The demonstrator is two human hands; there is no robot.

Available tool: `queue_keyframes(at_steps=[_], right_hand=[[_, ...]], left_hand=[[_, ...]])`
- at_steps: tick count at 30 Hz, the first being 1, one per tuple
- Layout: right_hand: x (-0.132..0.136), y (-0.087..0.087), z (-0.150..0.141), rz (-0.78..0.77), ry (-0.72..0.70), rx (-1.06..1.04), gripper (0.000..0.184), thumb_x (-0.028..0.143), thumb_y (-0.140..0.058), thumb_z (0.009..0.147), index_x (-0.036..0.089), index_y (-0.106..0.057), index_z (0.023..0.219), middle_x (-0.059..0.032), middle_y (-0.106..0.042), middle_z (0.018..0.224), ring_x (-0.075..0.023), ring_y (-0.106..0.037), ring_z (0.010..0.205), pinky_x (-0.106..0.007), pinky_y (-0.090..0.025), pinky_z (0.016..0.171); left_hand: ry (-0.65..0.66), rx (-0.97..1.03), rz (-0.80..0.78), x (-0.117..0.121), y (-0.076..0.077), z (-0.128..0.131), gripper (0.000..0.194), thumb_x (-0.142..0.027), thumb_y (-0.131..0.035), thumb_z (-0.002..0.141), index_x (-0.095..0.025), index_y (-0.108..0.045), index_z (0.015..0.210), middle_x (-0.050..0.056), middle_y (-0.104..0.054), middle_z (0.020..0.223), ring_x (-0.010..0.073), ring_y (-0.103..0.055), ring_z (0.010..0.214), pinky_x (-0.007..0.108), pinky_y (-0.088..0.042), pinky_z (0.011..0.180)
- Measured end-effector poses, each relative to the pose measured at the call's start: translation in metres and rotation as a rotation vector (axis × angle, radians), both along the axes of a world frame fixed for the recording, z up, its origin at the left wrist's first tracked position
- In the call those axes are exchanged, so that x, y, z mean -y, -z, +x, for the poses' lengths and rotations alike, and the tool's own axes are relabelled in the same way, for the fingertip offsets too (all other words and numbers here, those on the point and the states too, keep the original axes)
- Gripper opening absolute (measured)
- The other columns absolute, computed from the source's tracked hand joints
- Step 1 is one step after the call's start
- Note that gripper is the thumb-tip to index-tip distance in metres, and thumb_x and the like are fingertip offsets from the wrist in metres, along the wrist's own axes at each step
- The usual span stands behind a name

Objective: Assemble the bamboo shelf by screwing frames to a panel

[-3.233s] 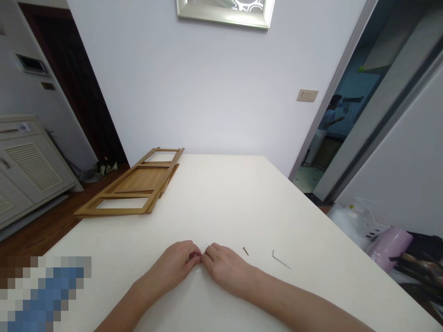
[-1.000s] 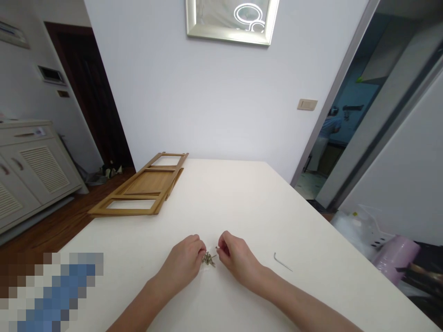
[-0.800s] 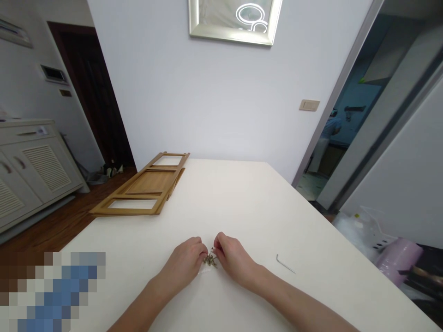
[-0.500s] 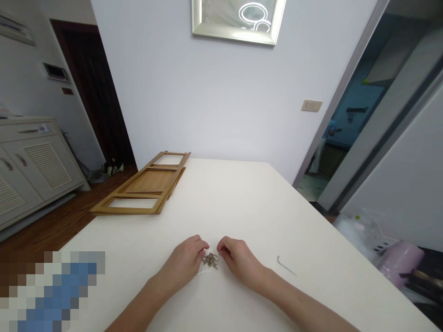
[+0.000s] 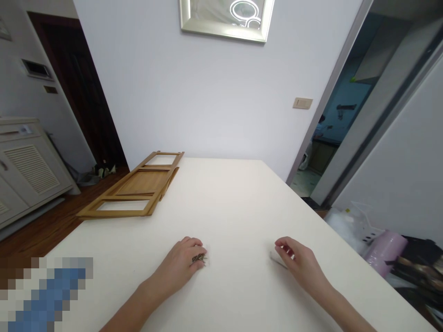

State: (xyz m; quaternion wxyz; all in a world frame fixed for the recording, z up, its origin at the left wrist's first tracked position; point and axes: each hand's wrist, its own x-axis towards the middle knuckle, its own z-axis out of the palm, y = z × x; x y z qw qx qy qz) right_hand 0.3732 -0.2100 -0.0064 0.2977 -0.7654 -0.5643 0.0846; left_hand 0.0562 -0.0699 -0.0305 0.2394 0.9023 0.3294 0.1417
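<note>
My left hand (image 5: pixel 182 260) rests low over the white table, its fingers and thumb curled round a small pile of screws (image 5: pixel 198 258). Part of the pile shows between thumb and forefinger; the palm side of the hand hides the rest. To the right, my right hand (image 5: pixel 299 258) hovers beside a thin metal hex key (image 5: pixel 278 261). Its thumb and forefinger are apart with nothing between them. The near end of the hex key is hidden behind the hand.
Flat wooden frames (image 5: pixel 138 182) lie stacked at the table's back left. A wall (image 5: pixel 221 101) closes off the table's far end. Bags and a pink roll (image 5: pixel 386 251) lie on the right beyond the table (image 5: pixel 228 203). A person (image 5: pixel 320 129) is in the far doorway.
My right hand has left the screws and moved right to the hex key, its fingers parting. My left hand has closed round the pile. The view has turned slightly right.
</note>
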Motion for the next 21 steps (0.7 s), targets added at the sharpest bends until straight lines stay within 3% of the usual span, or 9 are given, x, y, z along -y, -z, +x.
queue_keyframes(at_steps=[7, 16, 21], right_hand=[[0.016, 0.023, 0.006, 0.022, -0.02, 0.089, 0.03, 0.044, -0.045, 0.087, 0.021, -0.063, 0.093, -0.0098, -0.067, 0.095, -0.0224, -0.063, 0.083, -0.033, -0.05, 0.071], [0.011, 0.033, 0.003, 0.006, -0.136, 0.121, 0.03, 0.037, -0.041, 0.09, 0.021, -0.065, 0.081, -0.0088, -0.064, 0.085, -0.0216, -0.061, 0.08, -0.035, -0.049, 0.074], [0.01, 0.039, 0.005, 0.026, -0.127, 0.11, 0.03, 0.039, -0.042, 0.089, 0.021, -0.064, 0.079, -0.0083, -0.064, 0.084, -0.0212, -0.061, 0.078, -0.035, -0.049, 0.073]], left_hand=[[-0.014, -0.11, 0.071, -0.011, 0.007, -0.028, 0.027, -0.026, -0.053, 0.085, -0.032, -0.067, 0.107, 0.001, -0.062, 0.121, 0.0213, -0.053, 0.111, 0.037, -0.04, 0.094], [-0.244, -0.244, 0.085, -0.037, 0.01, -0.119, 0.031, -0.03, -0.051, 0.084, -0.035, -0.067, 0.11, -0.002, -0.061, 0.128, 0.0244, -0.05, 0.121, 0.041, -0.035, 0.102], [-0.303, -0.228, 0.033, -0.057, 0.002, -0.145, 0.033, -0.029, -0.052, 0.079, -0.032, -0.069, 0.107, -0.003, -0.062, 0.127, 0.0225, -0.052, 0.12, 0.036, -0.036, 0.102]])
